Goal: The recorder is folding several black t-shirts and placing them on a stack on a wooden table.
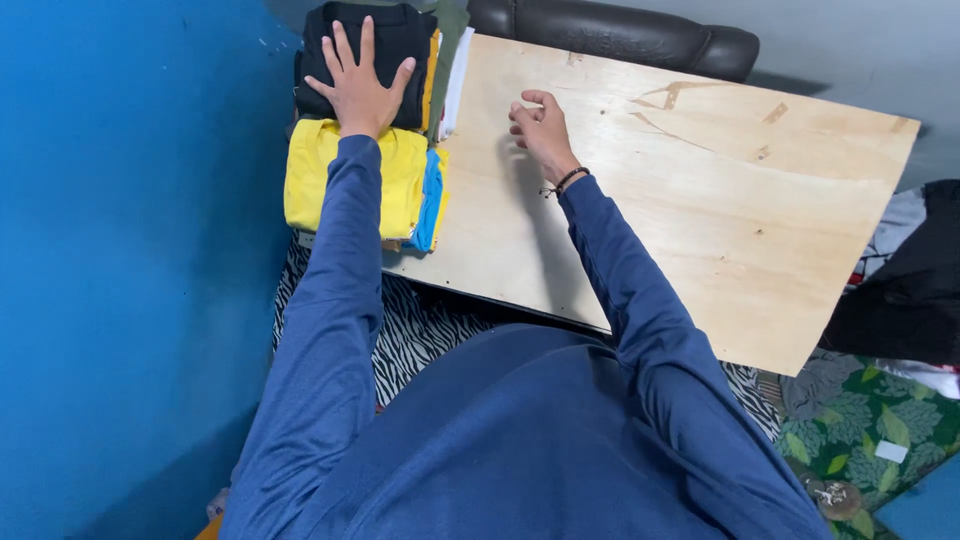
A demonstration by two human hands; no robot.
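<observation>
Your left hand (360,85) lies flat, fingers spread, on the black shirt (400,35) topping the folded stack, upper left of frame. Right hand (540,125) loosely curled, empty, on the board (700,200). Soft, light, floppy cloth; probably best gripped at folded edges.

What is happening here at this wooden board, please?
A person in a blue long-sleeved top leans over a pale plywood board. The left hand lies flat, fingers spread, on a folded black garment atop a stack, beside a folded yellow garment. The right hand rests loosely curled on the bare board, holding nothing.
</observation>
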